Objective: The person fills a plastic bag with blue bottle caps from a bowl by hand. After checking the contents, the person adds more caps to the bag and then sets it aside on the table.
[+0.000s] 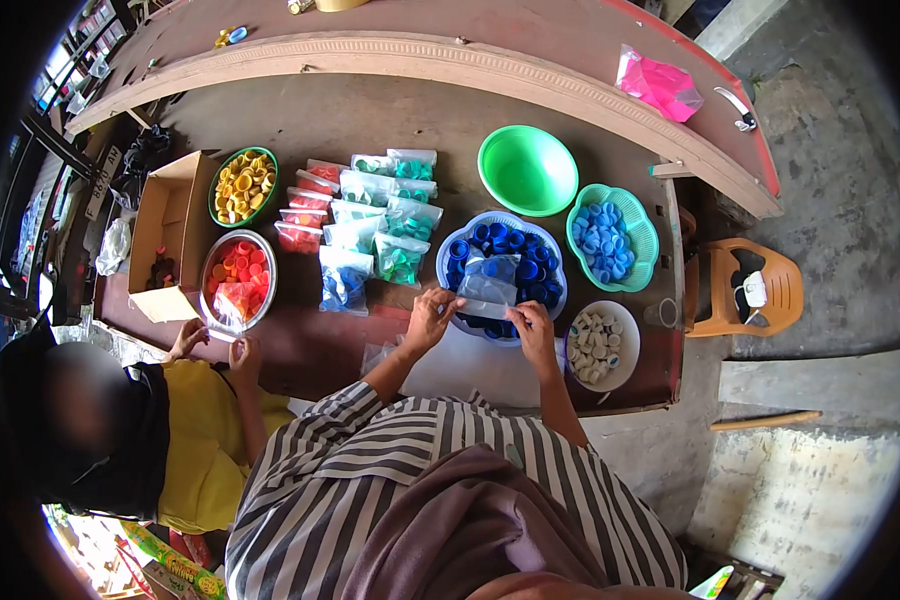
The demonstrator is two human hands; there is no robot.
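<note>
My left hand [430,318] pinches one end of the top edge of a clear plastic bag [488,282], and my right hand [533,328] pinches the other end. Blue caps show through the lower part of the bag, which lies over a light-blue basket [564,282] of dark blue bottle caps [525,243]. Beside my right hand stands a white bowl [634,345] of whitish caps [598,350]. A green basket [650,280] holds lighter blue caps [602,240]. Left of my left hand lies a filled bag of blue caps [346,285].
Several filled bags of green caps [400,258] and red caps [298,237] lie in rows. A green basin [528,165] stands at the back. At left, a co-worker's hands [242,355] work by a metal bowl [208,305], near a cardboard box [175,215].
</note>
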